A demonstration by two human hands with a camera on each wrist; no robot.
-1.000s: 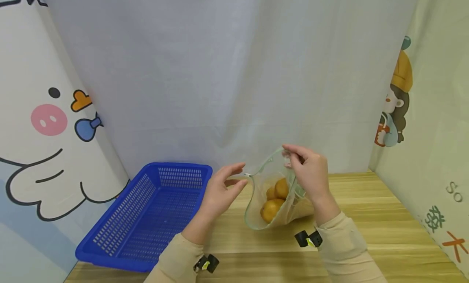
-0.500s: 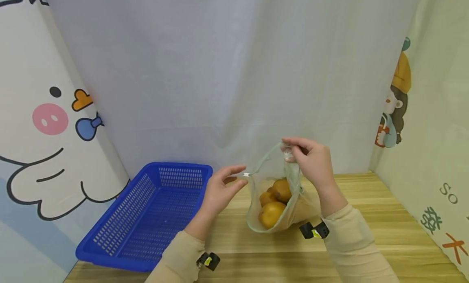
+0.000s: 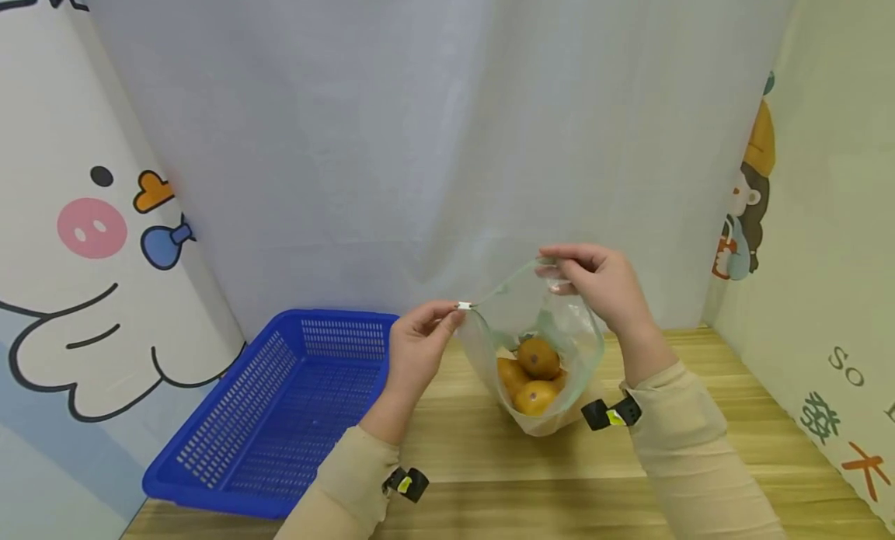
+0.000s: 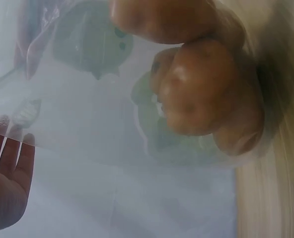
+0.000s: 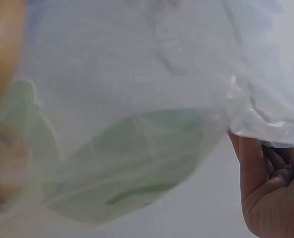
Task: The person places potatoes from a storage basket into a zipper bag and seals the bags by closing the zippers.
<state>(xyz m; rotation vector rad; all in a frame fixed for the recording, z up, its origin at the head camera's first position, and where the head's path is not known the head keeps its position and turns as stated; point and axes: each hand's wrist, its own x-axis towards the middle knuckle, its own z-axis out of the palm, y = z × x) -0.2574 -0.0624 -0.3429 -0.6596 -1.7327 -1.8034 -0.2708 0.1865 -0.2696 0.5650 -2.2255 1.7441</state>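
Observation:
A translucent slider bag point(image 3: 573, 330) with a pale green rim stands on the wooden table, its mouth spread toward me. Inside, several oranges point(image 3: 538, 359) sit bunched at the bottom. My left hand point(image 3: 416, 352) pinches the bag's left corner between thumb and index finger, right at the small white slider point(image 3: 464, 306). At the top right corner, my right hand point(image 3: 607, 288) grips the film, its index finger reaching along the rim. The left wrist view shows the oranges point(image 4: 201, 89) through the film and green leaf-like prints. In the right wrist view, crumpled film covers part of the right hand point(image 5: 273, 193).
To the left of the bag lies a blue plastic basket point(image 3: 157, 478) with perforated sides and nothing in it. Behind the wooden table point(image 3: 489, 493) hangs a pale grey cloth point(image 3: 384, 136). Printed cartoon panels flank both sides.
My left fingers, formerly apart beside the slider, now pinch that corner. The right hand has risen and moved slightly right, pulling the bag's mouth wider and more upright.

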